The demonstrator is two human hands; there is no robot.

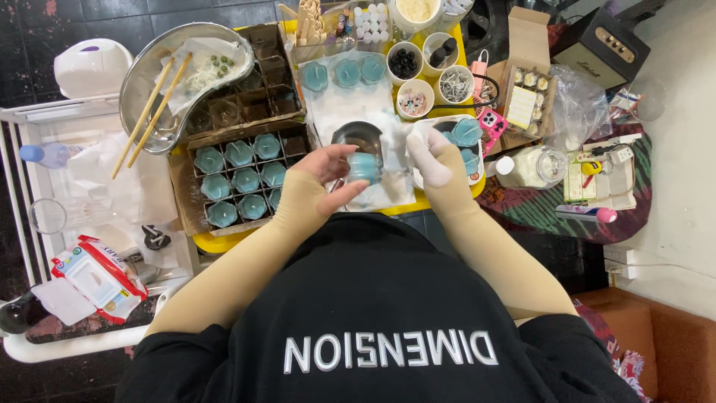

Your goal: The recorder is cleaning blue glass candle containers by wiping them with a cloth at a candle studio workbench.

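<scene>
My left hand (328,175) grips a small glass jar of pale blue candle (365,167) over the yellow table. My right hand (427,155), in a white glove, holds a crumpled white tissue (394,142) against the jar's right side. Both arms wear beige sleeves. Just behind the jar sits a small metal bowl (356,136). To the left stands a cardboard divider box (240,179) filled with several blue candle jars.
A metal basin (149,89) with chopsticks and wax scraps lies at the back left. Small white cups of beads and wicks (426,75), three blue candles (343,73), a pink phone (492,123), a glass jar (533,166) and a wet-wipes pack (97,276) surround the work spot.
</scene>
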